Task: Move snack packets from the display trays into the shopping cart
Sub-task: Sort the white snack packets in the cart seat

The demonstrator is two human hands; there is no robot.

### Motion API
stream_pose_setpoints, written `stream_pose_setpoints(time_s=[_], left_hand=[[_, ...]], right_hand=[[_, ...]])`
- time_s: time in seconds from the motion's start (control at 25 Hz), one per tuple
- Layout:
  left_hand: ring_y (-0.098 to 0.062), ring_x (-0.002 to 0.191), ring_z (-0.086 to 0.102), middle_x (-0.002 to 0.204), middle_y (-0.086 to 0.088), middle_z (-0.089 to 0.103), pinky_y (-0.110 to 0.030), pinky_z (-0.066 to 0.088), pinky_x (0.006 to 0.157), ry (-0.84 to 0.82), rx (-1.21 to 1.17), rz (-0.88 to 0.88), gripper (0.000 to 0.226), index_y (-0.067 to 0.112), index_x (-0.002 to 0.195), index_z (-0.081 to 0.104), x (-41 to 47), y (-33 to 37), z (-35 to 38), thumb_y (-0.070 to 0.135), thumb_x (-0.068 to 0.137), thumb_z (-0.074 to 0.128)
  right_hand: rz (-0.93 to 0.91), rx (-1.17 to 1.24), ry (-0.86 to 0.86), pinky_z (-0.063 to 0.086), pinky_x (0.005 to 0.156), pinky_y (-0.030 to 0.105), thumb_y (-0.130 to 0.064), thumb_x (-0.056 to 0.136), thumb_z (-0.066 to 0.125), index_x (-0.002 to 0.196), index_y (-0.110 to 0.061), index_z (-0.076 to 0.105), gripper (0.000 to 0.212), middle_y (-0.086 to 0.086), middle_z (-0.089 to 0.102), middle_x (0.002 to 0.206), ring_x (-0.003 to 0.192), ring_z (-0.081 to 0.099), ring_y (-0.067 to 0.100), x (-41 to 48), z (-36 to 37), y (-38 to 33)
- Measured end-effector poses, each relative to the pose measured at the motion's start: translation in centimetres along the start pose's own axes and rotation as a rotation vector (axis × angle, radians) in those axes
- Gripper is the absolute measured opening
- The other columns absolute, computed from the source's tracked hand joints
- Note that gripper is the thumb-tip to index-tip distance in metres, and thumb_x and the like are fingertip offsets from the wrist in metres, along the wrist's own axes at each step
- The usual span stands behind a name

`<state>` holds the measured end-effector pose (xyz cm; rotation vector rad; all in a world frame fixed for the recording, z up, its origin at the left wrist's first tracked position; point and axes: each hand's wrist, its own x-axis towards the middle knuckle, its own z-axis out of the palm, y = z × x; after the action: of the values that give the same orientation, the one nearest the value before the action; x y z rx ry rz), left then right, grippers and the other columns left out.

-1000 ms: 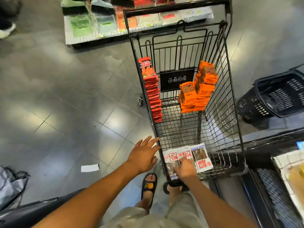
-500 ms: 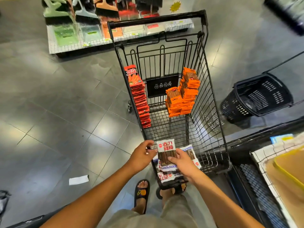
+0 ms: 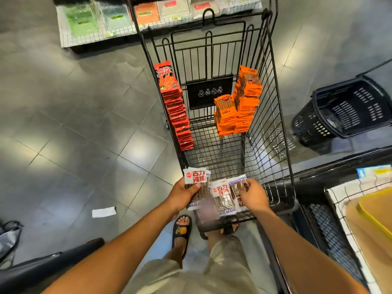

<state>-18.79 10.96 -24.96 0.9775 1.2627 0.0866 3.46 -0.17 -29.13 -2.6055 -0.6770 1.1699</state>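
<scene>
Shopping cart [image 3: 273,115], black wire: red packets [image 3: 177,115] stacked along its left wall, orange packets [image 3: 237,109] stacked at right. Left hand [image 3: 184,194] gripping 1 white snack packet [image 3: 195,179] over the near end. Right hand [image 3: 252,195] pinching fanned white packets [image 3: 222,196] beside it.

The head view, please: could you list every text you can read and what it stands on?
"古力辣棒": white packet in left hand.
"GULILA...", cut off: same packet's lower edge.
Same characters, partly hidden: packet by right hand.
Cart sign, red packets, orange packets: too blurred.
</scene>
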Motion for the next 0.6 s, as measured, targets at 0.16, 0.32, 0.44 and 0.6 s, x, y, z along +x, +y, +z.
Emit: stream_pose_setpoints(time_s=[0.16, 0.32, 0.44, 0.6], left_hand=[[-0.019, 0.108, 0.072, 0.119, -0.003, 0.075, -0.039, 0.058, 0.098, 0.052, -0.049, -0.037, 0.024, 0.023, 0.124, 0.065, 0.4, -0.6, 0.5, 0.012, 0.103, 0.059], [-0.019, 0.107, 0.073, 0.116, 0.0, 0.077, -0.035, 0.059, 0.091, 0.065, -0.065, -0.064, 0.024, 0.023, 0.122, 0.066, 0.6, -0.7, 0.4, 0.01, 0.103, 0.059], [-0.018, 0.106, 0.073, 0.116, 0.0, 0.077, -0.032, 0.06, 0.087, 0.061, -0.047, -0.066, 0.026, 0.021, 0.125, 0.065, 0.5, -0.3, 0.5, 0.009, 0.103, 0.058], [-0.017, 0.105, 0.072, 0.119, -0.002, 0.075, -0.028, 0.059, 0.082, 0.055, -0.011, -0.069, 0.029, 0.021, 0.128, 0.064, 0.1, 0.1, 0.6, 0.007, 0.104, 0.055]], right_hand=[[0.082, -0.258, -0.077, 0.052, 0.079, 0.035, -0.02, 0.093, 0.068, 0.133, -0.004, 0.041, 0.05, 0.012, 0.06, 0.103, 0.099, 0.062, 0.032, 2.9, 0.6, 2.9], [0.079, -0.391, -0.081, 0.049, 0.066, 0.026, -0.025, 0.093, 0.069, 0.125, -0.004, 0.048, 0.044, 0.011, 0.063, 0.103, 0.091, 0.063, 0.028, 4.1, 1.8, 3.6], [0.095, -0.38, -0.094, 0.052, 0.068, 0.028, -0.023, 0.092, 0.069, 0.106, -0.005, 0.061, 0.025, 0.014, 0.067, 0.108, 0.086, 0.063, 0.024, 4.2, 1.9, 3.7], [0.129, -0.159, -0.103, 0.039, 0.058, 0.026, -0.011, 0.095, 0.059, 0.101, -0.005, 0.056, 0.008, 0.012, 0.064, 0.099, 0.077, 0.055, 0.022, 2.6, 0.4, 2.8]])
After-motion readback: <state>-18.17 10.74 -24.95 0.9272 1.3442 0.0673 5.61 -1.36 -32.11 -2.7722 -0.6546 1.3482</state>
